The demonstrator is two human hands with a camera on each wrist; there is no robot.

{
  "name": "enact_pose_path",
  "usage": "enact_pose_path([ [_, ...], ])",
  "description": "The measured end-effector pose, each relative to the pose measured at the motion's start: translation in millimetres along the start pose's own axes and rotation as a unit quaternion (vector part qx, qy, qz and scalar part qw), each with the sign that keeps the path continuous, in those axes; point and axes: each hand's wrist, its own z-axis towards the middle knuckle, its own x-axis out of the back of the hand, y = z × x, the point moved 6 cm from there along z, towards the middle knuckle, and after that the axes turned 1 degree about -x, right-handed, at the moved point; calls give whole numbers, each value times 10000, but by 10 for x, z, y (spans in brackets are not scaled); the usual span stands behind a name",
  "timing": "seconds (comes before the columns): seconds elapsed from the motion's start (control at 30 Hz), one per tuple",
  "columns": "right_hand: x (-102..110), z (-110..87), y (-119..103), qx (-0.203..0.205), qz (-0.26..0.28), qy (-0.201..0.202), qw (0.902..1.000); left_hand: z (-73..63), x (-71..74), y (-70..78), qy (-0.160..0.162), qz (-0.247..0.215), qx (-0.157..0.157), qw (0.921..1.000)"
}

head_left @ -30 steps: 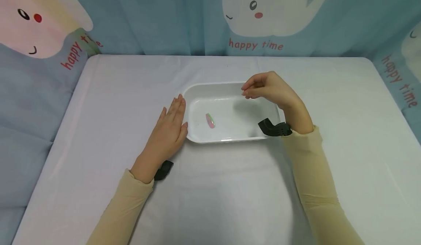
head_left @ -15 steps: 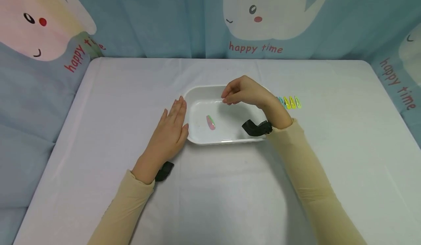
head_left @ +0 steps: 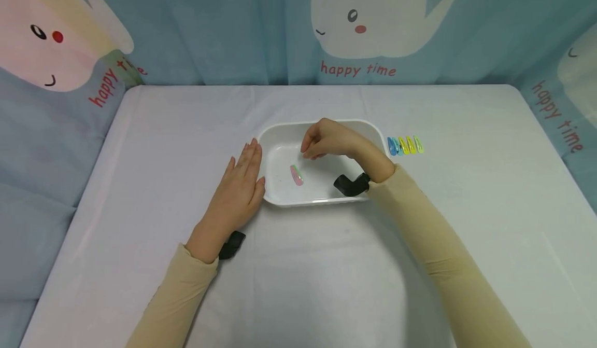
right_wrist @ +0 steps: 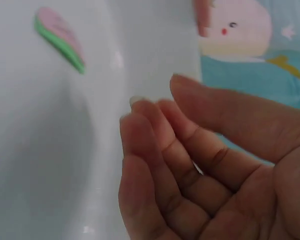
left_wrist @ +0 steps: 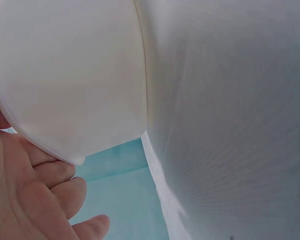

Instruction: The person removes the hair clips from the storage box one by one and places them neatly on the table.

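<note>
A white tray (head_left: 322,201) lies on the table. In its left part sit pink and green hair clips (head_left: 296,175), the green edge showing along the pink; the right wrist view shows the hair clips (right_wrist: 59,37) up close. My left hand (head_left: 237,184) lies along the tray's left rim with straight fingers touching it. In the left wrist view that hand's fingertips (left_wrist: 60,175) are right at the rim. My right hand (head_left: 328,139) hovers over the tray, up and right of the clips. Its fingers (right_wrist: 137,137) are loosely bent, thumb apart, with nothing between them.
Several hair clips (head_left: 404,145) in blue, yellow and green stand in a row on the white tablecloth (head_left: 466,182), right of the tray. A blue curtain (head_left: 224,31) with cartoon prints hangs behind the table and at its sides.
My right hand has moved left and nearer over the tray, towards the pink and green clips. The row of clips at the right has come into view. My left hand stays at the rim.
</note>
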Motion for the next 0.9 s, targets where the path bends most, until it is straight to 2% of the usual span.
enact_pose_path([
  [0.27, -125, 132, 76, -84, -199, -432, 9988, -1, 11, -2, 32, -15, -13, 10000],
  [0.57, -223, 217, 183, -528, -148, -698, 9961, 4, 9, 5, 9, -4, -15, 10000],
  [0.73, -295, 247, 174, -631, -327, -859, 9938, 7, 6, 2, -44, 3, 19, 10000],
  [0.9, -338, 272, 142, -712, -681, -836, 9916, 6, 2, -4, -71, 17, 28, 10000],
])
